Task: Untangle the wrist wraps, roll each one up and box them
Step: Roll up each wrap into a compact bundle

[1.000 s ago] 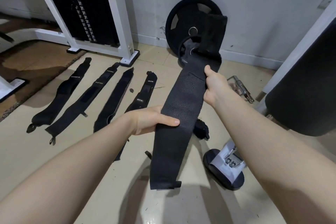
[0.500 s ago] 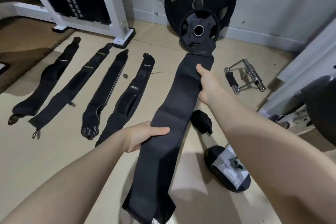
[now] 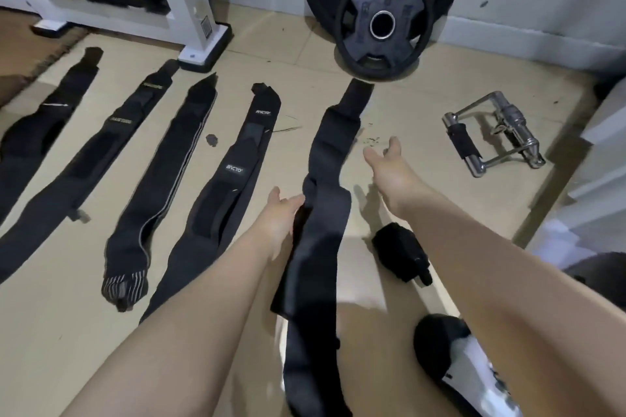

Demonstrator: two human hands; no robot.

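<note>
Fifth wrap lay stretched on the floor between the two hands, running from a narrow tab beyond the fingertips back toward the person. Plain black, no visible logo, wider in the middle, with a buckle or fold about level with the left hand; near end looked rumpled and blurred.

Left hand was at the wrap's left edge, fingers spread and loose, touching or nearly touching the fabric; contact could not be confirmed. Not clamped on it.

Right hand was right of the wrap and clear of it, fingers spread apart, holding nothing, hovering above the floor with its shadow beneath.

Left of the left hand: four more wraps side by side, all flat and roughly parallel. Nearest, logo wrap, had two white labels. Next, striped wrap, had grey piping and a grey-striped near end. Then third wrap with faint lettering, and outermost wrap partly cut by the frame edge.

Just inside the right forearm: small black bundle on the floor, detail unclear.

Right of the right hand: chrome cable handle. Beyond both hands: weight plates leaning on the wall. Beyond the left hand: white machine frame.
</note>
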